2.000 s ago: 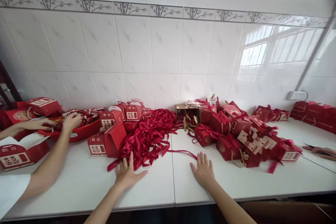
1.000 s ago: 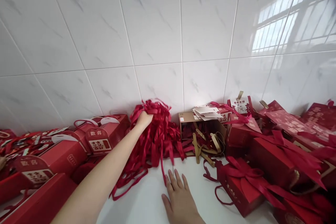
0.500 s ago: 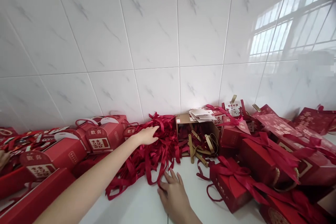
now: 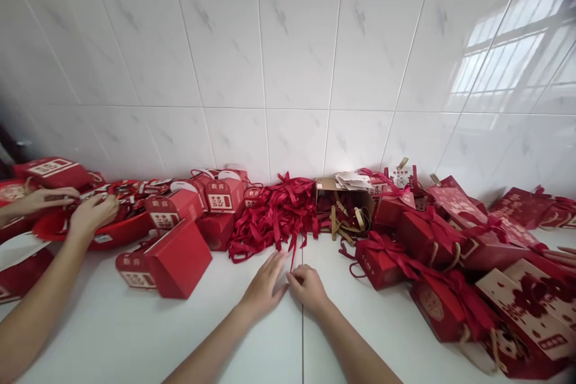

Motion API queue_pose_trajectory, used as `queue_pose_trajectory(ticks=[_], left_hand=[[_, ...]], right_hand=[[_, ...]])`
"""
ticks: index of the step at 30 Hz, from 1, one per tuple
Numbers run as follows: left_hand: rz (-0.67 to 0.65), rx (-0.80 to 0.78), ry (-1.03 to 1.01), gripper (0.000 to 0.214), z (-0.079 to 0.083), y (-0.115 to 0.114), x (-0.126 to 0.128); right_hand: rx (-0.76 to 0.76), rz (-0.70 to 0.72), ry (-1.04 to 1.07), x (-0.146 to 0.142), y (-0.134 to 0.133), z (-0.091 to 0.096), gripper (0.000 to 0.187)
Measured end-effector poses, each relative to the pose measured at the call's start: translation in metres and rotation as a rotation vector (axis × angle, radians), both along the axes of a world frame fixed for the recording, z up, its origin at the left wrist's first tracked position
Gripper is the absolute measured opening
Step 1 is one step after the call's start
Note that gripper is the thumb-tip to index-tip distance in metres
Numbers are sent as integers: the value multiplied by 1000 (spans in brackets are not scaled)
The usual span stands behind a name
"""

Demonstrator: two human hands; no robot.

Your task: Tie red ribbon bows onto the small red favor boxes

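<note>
A tangled pile of red ribbons [image 4: 285, 207] lies against the wall, and one ribbon strand [image 4: 294, 252] trails from it toward me. My right hand [image 4: 309, 289] pinches the lower end of that strand between thumb and curled fingers, just above the table. Close beside it on the left, my left hand [image 4: 264, 287] rests with its fingers stretched forward and the thumb pointing at the right hand. Nothing shows in it.
A cardboard box [image 4: 324, 186] with gold strips stands right of the ribbons. Red gift boxes [image 4: 182, 258] sit on both sides, some with bows. At left, a co-worker's hands [image 4: 92, 216] are over a red basin [image 4: 130, 233]; another person's fingers [image 4: 562, 257] show at right.
My left hand has drawn back from the ribbon pile to the table beside my right hand. The right hand's fingers have closed on a ribbon end. The view has tilted and shifted left.
</note>
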State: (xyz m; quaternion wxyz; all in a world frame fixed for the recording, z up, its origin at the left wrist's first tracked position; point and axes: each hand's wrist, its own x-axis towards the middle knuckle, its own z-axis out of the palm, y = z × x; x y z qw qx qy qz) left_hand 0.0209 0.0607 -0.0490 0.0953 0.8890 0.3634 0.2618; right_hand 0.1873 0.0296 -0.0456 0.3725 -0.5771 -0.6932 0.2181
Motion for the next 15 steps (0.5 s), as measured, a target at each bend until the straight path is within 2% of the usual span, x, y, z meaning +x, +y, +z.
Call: queue_pose_trajectory(ticks=[3,6,8,11,15], left_hand=[[-118,-11,37,46,10,-15,1],[-177,-23,36,21,9,-35,1],[-195,-29,14,13,7,-47,1],[-189,-61,-19,21,5,-57,-1],[-175,-137,-55,29,6,-66,-7]], right_hand=[[-28,46,50,-11,-39,0,36],[-42,77,102,-12,-81,8,39],[-67,63,179,-3,-110,15,45],[-194,-4,383,29,-157,18,54],[-193,-153,401,91,-226,3,71]])
